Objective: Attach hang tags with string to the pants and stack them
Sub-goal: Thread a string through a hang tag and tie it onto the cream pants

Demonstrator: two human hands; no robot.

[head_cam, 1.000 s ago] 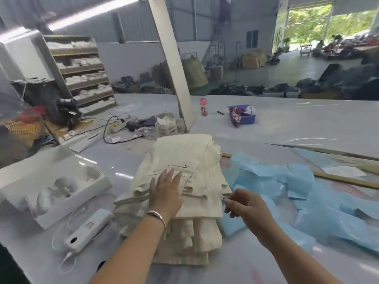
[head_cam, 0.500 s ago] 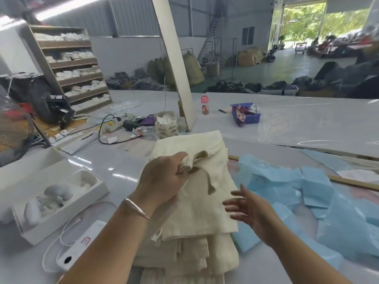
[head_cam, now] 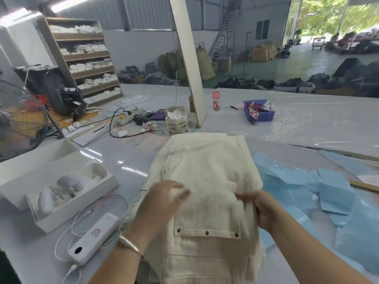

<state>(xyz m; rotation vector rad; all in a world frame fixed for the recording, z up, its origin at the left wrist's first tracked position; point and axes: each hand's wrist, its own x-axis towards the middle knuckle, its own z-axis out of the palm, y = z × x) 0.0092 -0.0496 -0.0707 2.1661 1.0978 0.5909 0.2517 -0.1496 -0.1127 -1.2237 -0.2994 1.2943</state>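
From the head camera I see my left hand (head_cam: 162, 198) pinching the cream pants (head_cam: 207, 177) at their left side, and my right hand (head_cam: 259, 210) gripping the right edge. The pants lie on the stack at the near middle of the white table (head_cam: 131, 167), blue bags (head_cam: 320, 187) to the right.

Both forearms forward, left grip (head_cam: 162, 201) and right grip (head_cam: 260, 210) with curled, pinching fingers.
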